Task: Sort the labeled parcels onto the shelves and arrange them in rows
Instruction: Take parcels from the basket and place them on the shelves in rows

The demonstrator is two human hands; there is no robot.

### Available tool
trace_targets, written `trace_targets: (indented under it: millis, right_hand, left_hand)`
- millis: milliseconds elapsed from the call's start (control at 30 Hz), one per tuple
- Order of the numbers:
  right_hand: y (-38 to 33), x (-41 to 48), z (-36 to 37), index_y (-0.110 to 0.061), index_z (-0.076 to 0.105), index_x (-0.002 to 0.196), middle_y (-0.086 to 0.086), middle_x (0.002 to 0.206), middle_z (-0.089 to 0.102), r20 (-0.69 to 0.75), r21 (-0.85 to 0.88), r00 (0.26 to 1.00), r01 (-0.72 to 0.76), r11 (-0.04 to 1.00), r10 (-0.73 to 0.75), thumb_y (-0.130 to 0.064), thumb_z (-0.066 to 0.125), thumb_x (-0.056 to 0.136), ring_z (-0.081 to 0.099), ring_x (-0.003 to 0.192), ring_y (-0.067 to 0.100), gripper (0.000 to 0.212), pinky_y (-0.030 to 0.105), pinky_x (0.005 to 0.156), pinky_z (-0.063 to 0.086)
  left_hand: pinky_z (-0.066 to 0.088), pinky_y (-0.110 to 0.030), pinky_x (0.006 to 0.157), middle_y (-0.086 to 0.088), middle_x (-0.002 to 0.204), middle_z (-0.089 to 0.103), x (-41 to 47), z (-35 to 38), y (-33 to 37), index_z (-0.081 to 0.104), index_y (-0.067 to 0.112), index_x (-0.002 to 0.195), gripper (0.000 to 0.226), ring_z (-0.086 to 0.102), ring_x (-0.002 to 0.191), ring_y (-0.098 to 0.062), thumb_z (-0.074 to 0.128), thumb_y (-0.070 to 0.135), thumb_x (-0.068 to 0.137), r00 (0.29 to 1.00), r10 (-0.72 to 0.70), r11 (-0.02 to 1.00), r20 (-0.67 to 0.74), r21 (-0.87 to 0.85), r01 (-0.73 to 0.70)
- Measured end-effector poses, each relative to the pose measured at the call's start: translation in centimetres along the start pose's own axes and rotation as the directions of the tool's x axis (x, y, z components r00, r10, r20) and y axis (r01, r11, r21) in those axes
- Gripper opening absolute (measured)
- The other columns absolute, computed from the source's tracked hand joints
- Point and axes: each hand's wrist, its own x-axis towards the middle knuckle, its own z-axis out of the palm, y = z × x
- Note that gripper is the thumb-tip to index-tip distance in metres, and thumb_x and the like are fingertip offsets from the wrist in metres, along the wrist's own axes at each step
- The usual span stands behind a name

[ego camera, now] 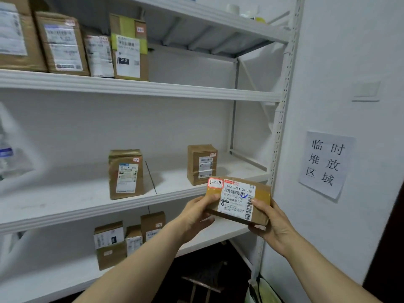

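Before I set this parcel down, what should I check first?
1. Grip: left hand and right hand hold the parcel by its ends: ok.
2. Tag readable, handwritten 3-2-9: ok.
3. Free space on the middle shelf between left box and right box: ok.
4. Which shelf matches 3-2-9: cannot tell, no shelf numbers visible.

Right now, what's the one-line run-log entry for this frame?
left hand: grips small brown cardboard parcel, red-edged sticker 3-2-9 | right hand: grips it too | parcel: held in front of white metal shelving
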Motion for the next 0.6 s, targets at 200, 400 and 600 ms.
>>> trace_targets:
  millis: [200,400,600]
  right_hand:
    - [-1.7,8.0,-3.6,-0.028,0.058,0.118,0.008,0.102,0.070,0.087,-0.075,0.994,-0.066,0.995,0.073,-0.027,0.079,0.059,0.059,0.098,0.025,0.062,0.043,0.086,0.045]
    - [-1.6,12.8,-4.0,-0.026,0.058,0.119,0.008,0.097,0.070,0.154,-0.100,0.978,-0.124,0.987,0.138,-0.021,0.075,0.072,0.059,0.095,0.025,0.050,0.046,0.091,0.044]
    - [-0.9,14.5,-3.1,-0.028,0.053,0.126,0.009,0.100,0.069,0.157,-0.056,0.971,-0.176,0.983,0.182,-0.020,0.073,0.074,0.059,0.097,0.025,0.056,0.047,0.091,0.044]
  left_hand:
    - [0.045,-0.028,0.080,0.000,0.101,0.072,5.5,2.6,-0.6,0.069,0.016,0.108,0.057,0.058,0.091,-0.013,0.073,0.047,0.061,0.995,-0.005,1.000,-0.100,-0.014,0.003]
    - [0.042,-0.032,0.089,-0.004,0.106,0.071,8.3,3.1,-0.7,0.067,0.014,0.110,0.036,0.056,0.106,-0.019,0.063,0.039,0.085,0.970,-0.029,0.998,-0.239,-0.068,0.013]
    - [0.044,-0.031,0.083,-0.007,0.109,0.071,9.3,2.1,-0.1,0.064,0.012,0.114,0.040,0.057,0.112,-0.021,0.063,0.039,0.085,0.960,-0.037,0.998,-0.279,-0.055,0.022]
